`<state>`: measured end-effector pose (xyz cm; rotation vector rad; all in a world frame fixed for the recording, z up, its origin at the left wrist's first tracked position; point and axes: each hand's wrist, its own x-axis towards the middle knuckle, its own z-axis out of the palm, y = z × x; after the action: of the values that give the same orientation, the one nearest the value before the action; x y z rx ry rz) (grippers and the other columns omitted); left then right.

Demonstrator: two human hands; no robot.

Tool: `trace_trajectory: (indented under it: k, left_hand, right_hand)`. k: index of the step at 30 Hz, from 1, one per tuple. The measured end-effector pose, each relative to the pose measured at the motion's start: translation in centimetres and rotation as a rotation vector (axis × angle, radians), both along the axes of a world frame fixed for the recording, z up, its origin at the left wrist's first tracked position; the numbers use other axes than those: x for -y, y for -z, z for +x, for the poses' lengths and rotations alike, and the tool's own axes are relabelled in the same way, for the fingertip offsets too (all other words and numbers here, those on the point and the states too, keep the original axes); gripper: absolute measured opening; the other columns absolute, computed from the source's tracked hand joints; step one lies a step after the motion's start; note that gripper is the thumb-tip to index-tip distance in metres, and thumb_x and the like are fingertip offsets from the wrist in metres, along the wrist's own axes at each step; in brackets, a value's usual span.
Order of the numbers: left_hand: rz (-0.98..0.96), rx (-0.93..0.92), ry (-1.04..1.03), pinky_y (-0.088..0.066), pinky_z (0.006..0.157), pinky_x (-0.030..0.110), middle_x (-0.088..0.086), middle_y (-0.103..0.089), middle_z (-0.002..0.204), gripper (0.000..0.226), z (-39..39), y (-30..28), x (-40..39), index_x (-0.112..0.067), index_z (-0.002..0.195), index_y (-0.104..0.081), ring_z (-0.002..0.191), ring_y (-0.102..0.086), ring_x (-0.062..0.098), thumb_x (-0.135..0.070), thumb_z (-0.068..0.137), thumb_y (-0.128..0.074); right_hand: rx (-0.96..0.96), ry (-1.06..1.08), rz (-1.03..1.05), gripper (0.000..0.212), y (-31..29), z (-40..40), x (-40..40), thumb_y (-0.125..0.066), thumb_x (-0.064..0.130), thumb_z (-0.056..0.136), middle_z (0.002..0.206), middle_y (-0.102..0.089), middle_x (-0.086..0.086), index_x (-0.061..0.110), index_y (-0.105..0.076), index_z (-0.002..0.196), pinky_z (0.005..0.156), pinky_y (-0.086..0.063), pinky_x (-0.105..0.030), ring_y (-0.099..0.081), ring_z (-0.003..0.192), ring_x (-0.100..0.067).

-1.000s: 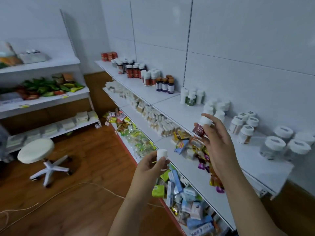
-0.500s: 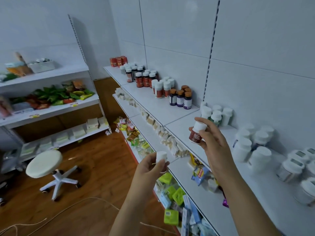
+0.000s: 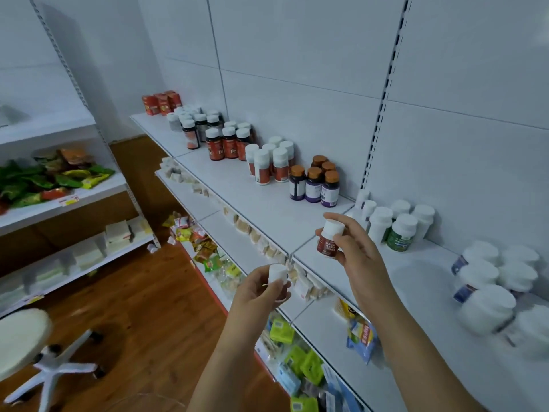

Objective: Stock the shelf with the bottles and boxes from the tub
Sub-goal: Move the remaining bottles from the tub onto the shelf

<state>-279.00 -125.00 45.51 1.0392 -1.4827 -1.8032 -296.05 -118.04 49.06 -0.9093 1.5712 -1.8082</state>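
Fingers [image 3: 350,233] of the right hand [image 3: 356,257] pinch a red-labelled bottle [image 3: 329,239] above the top shelf [image 3: 267,209]; the left hand [image 3: 258,289] grips a white bottle [image 3: 277,279] lower down. Many bottles already stand shelved; these two remain. The tub is out of sight.

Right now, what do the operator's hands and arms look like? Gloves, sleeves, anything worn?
Both are bare. The left hand and right hand wear no gloves, and no rings show. Both forearms are uncovered to the bottom edge of the picture: no sleeves, watch, bands, markers or cables visible on them.
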Motion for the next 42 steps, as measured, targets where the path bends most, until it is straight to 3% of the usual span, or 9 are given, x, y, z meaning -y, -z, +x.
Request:
trace_trajectory:
  k: [4, 9, 15, 18, 24, 30, 34, 38, 42]
  left_hand:
    - [-0.044, -0.023, 0.073, -0.056, 0.083, 0.025, -0.001, -0.073, 0.101, 0.015, -0.5, -0.8, 6.4, -0.022, 0.111, -0.064, 0.093, -0.071, 0.014, -0.018, 0.097, -0.059]
    - [-0.089, -0.015, 0.167, -0.055, 0.087, 0.029, -0.01, -0.072, 0.096, 0.016, -1.1, -0.9, 13.0, -0.029, 0.11, -0.063, 0.09, -0.071, 0.01, -0.023, 0.095, -0.062]
    - [-0.187, 0.009, 0.379, -0.051, 0.079, 0.02, -0.009, -0.072, 0.099, 0.019, -4.3, 0.5, 17.5, -0.031, 0.111, -0.065, 0.093, -0.068, 0.01, -0.024, 0.094, -0.063]
    - [-0.239, 0.0, 0.462, -0.051, 0.075, 0.015, -0.007, -0.073, 0.097, 0.022, -6.6, 1.2, 18.5, -0.027, 0.111, -0.066, 0.092, -0.069, 0.011, -0.016, 0.092, -0.065]
    - [-0.371, 0.029, 0.632, -0.055, 0.088, 0.027, -0.009, -0.07, 0.103, 0.024, -13.6, 2.5, 19.7, -0.033, 0.108, -0.063, 0.095, -0.069, 0.007, -0.017, 0.09, -0.067]
    - [-0.656, 0.044, 0.751, -0.049, 0.086, 0.011, -0.015, -0.063, 0.11, 0.023, -20.4, 3.3, 20.1, -0.037, 0.109, -0.059, 0.1, -0.061, 0.0, -0.022, 0.093, -0.064]
    - [-0.782, 0.015, 0.795, -0.052, 0.09, 0.022, -0.012, -0.064, 0.108, 0.018, -25.0, 3.7, 20.3, -0.026, 0.113, -0.062, 0.101, -0.061, 0.001, -0.025, 0.095, -0.062]
    - [-0.824, -0.031, 0.786, -0.053, 0.089, 0.028, -0.011, -0.064, 0.106, 0.019, -27.8, 4.2, 19.9, -0.025, 0.113, -0.063, 0.1, -0.061, 0.003, -0.024, 0.095, -0.062]
    - [-0.841, -0.064, 0.799, -0.05, 0.089, 0.023, -0.015, -0.063, 0.11, 0.022, -28.6, 5.7, 19.7, -0.028, 0.117, -0.061, 0.104, -0.058, 0.003, -0.022, 0.096, -0.061]
  right_hand:
    - [0.008, 0.11, 0.003, 0.031, -0.8, 0.4, 5.3, -0.052, 0.028, 0.086, 0.114, -0.069, 0.0, 0.034, -0.068, 0.112, 0.102, -0.049, -0.049, -0.063, 0.111, -0.017]
    - [0.04, 0.294, -0.002, 0.033, -2.4, 0.2, 10.7, -0.051, 0.01, 0.096, 0.1, -0.069, 0.013, 0.036, -0.071, 0.102, 0.099, -0.051, -0.043, -0.062, 0.096, -0.008]
    - [0.111, 0.549, 0.094, 0.018, 1.2, -1.3, 12.1, -0.057, 0.023, 0.096, 0.1, -0.068, 0.016, 0.032, -0.067, 0.107, 0.103, -0.049, -0.045, -0.062, 0.104, -0.013]
    - [0.118, 0.663, 0.183, 0.017, 3.4, -2.1, 11.7, -0.055, 0.027, 0.098, 0.109, -0.066, 0.011, 0.033, -0.065, 0.109, 0.102, -0.048, -0.044, -0.061, 0.108, -0.014]
    - [-0.058, 0.768, 0.327, 0.013, 5.9, -4.1, 11.2, -0.052, 0.027, 0.101, 0.102, -0.061, 0.017, 0.027, -0.056, 0.113, 0.073, -0.04, -0.011, -0.057, 0.093, 0.002]
    - [-0.153, 0.835, 0.397, 0.011, 8.9, -6.0, 11.5, -0.056, 0.024, 0.099, 0.094, -0.068, 0.013, 0.029, -0.057, 0.109, 0.072, -0.043, -0.007, -0.063, 0.089, 0.0]
    - [-0.197, 0.906, 0.428, 0.015, 9.6, -6.9, 12.1, -0.056, 0.024, 0.099, 0.097, -0.066, 0.012, 0.033, -0.055, 0.11, 0.076, -0.047, -0.017, -0.063, 0.09, -0.004]
    - [-0.254, 0.971, 0.486, 0.017, 10.0, -7.2, 13.1, -0.051, 0.027, 0.1, 0.097, -0.062, 0.014, 0.032, -0.054, 0.116, 0.073, -0.043, -0.01, -0.058, 0.09, 0.001]
    - [-0.291, 1.013, 0.542, 0.031, 11.4, -7.4, 14.1, -0.047, 0.029, 0.101, 0.11, -0.061, 0.005, 0.021, -0.051, 0.131, 0.075, -0.039, -0.006, -0.057, 0.092, -0.004]
